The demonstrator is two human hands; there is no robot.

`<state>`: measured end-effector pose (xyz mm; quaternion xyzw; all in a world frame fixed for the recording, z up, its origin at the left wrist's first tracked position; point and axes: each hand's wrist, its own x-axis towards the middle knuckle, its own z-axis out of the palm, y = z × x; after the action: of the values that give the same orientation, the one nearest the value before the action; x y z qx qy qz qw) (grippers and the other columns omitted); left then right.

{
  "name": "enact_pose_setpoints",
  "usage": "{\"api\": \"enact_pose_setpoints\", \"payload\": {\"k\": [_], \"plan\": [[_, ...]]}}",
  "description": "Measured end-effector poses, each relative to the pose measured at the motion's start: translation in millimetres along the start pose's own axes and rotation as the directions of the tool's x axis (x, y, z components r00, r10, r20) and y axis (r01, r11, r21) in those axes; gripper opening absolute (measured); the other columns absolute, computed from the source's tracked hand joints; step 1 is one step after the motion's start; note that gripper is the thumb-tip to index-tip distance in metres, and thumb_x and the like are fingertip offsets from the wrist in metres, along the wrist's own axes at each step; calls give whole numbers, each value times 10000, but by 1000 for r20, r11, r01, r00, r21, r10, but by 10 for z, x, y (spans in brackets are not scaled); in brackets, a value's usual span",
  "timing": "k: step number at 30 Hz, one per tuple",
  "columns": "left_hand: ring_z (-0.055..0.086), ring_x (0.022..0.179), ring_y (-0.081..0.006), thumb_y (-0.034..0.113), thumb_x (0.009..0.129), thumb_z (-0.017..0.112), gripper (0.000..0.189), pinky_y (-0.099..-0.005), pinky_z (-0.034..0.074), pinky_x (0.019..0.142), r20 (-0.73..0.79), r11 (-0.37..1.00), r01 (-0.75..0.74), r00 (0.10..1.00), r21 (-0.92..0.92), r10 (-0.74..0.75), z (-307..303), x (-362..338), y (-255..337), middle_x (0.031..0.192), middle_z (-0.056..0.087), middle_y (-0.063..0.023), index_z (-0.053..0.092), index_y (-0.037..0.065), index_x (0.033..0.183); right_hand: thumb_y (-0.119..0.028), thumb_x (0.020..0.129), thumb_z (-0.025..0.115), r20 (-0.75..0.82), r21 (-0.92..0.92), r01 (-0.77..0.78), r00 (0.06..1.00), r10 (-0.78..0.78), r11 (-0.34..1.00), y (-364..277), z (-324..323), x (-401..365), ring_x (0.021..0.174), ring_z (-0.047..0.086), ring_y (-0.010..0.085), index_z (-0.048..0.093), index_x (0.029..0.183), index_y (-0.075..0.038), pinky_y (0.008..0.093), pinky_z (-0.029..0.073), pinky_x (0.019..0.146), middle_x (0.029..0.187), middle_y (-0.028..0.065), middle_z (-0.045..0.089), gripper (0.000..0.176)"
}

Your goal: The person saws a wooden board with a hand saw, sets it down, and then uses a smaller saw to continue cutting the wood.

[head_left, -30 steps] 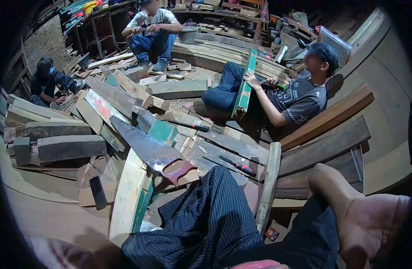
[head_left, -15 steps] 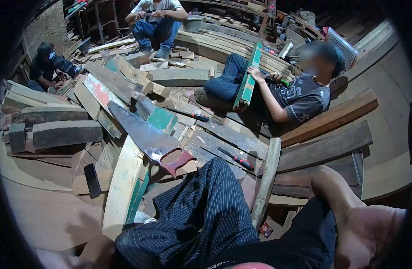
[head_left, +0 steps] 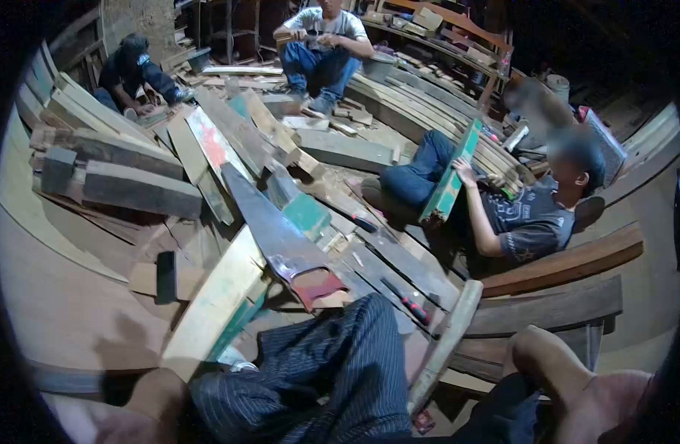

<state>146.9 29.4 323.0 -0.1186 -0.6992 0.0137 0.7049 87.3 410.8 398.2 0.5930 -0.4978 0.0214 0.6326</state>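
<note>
At the lower right edge, my right arm bends up toward the camera. The base of my right hand [head_left: 622, 396] shows there, its fingers cut off by the frame. My left hand [head_left: 88, 420] is at the lower left edge, close to the camera and blurred, its fingers hidden. Neither hand visibly touches any tool. Before my striped trousers [head_left: 340, 362] lies a handsaw [head_left: 277, 229] with a red handle, resting across wood pieces. Beside it are a red-and-black handled chisel-like tool [head_left: 408, 302] and another dark-handled tool [head_left: 358, 220]. A pale timber [head_left: 214, 303] slants down toward my leg.
A phone [head_left: 166, 277] lies on a board at left. Dark wood blocks [head_left: 140, 189] are stacked behind it. A person [head_left: 536, 214] at right holds a green beam [head_left: 454, 174]. Two others sit at the back. Planks [head_left: 547, 307] lie at right.
The view has shifted, so the saw, wood and people appear farther right and mostly lower. My arms stay bent at both lower edges. The saw and tools keep their places among the wood.
</note>
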Motion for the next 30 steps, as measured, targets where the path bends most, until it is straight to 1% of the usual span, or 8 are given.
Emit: {"api": "enact_pose_setpoints", "payload": {"k": [4, 8, 12, 16, 17, 19, 22, 30], "plan": [[459, 1328, -227, 340, 1078, 396, 511, -365, 368, 1133, 20, 999, -42, 999, -7, 42, -68, 94, -26, 1461, 495, -77, 350, 33, 1484, -378, 1063, 447, 36, -18, -53, 998, 53, 998, 40, 76, -26, 943, 535, 227, 396, 1387, -186, 491, 460, 883, 1251, 142, 492, 380], [458, 1329, -222, 334, 1079, 398, 503, -360, 363, 1137, -1, 999, -44, 999, -1, 44, -127, 100, -14, 1459, 497, -77, 358, 33, 1480, -373, 1064, 445, 48, -22, -48, 998, 49, 999, 8, 126, -21, 935, 533, 223, 393, 1388, -189, 488, 465, 875, 1250, 141, 489, 376], [457, 1331, -217, 328, 1080, 399, 495, -354, 359, 1140, 10, 1000, -16, 1000, -13, 16, -182, 154, -15, 1457, 498, -78, 366, 33, 1477, -368, 1066, 443, 78, 10, -72, 994, 71, 997, 83, 97, 18, 928, 532, 219, 389, 1389, -192, 485, 469, 867, 1248, 139, 486, 372], [456, 1332, -212, 321, 1081, 401, 488, -349, 355, 1144, 5, 1000, -4, 1000, -4, 4, -236, 162, 0, 1455, 500, -78, 374, 33, 1473, -362, 1067, 441, 75, 37, -55, 996, 52, 998, 129, 59, 77, 920, 531, 216, 386, 1391, -196, 482, 474, 858, 1247, 138, 483, 368], [456, 1332, -211, 320, 1081, 401, 486, -348, 354, 1144, 5, 1000, -14, 1000, -25, 14, -242, 168, -34, 1455, 500, -78, 376, 33, 1472, -361, 1068, 441, 67, 39, -61, 996, 58, 997, 150, 28, 73, 919, 531, 215, 385, 1391, -196, 481, 475, 856, 1246, 138, 482, 367], [455, 1333, -209, 317, 1081, 402, 482, -345, 352, 1146, 14, 998, -59, 998, 4, 59, -250, 160, -20, 1454, 501, -79, 380, 33, 1471, -359, 1068, 440, 50, 5, -74, 996, 74, 997, 75, 32, 0, 915, 530, 213, 383, 1392, -198, 480, 477, 852, 1246, 137, 481, 365], [454, 1334, -205, 312, 1082, 403, 477, -341, 348, 1149, 10, 998, -61, 998, 24, 61, -234, 154, -26, 1452, 502, -79, 386, 33, 1468, -355, 1070, 438, 32, 14, -60, 998, 60, 998, 56, 96, -4, 909, 530, 210, 381, 1392, -200, 478, 480, 846, 1245, 136, 478, 363], [452, 1337, -196, 299, 1083, 406, 462, -330, 340, 1156, 13, 998, -40, 999, 46, 40, -283, 143, 4, 1449, 505, -80, 402, 33, 1461, -344, 1073, 435, 112, -29, -64, 991, 67, 998, 140, 196, 20, 894, 527, 202, 373, 1395, -207, 472, 489, 829, 1242, 133, 472, 356]]}}
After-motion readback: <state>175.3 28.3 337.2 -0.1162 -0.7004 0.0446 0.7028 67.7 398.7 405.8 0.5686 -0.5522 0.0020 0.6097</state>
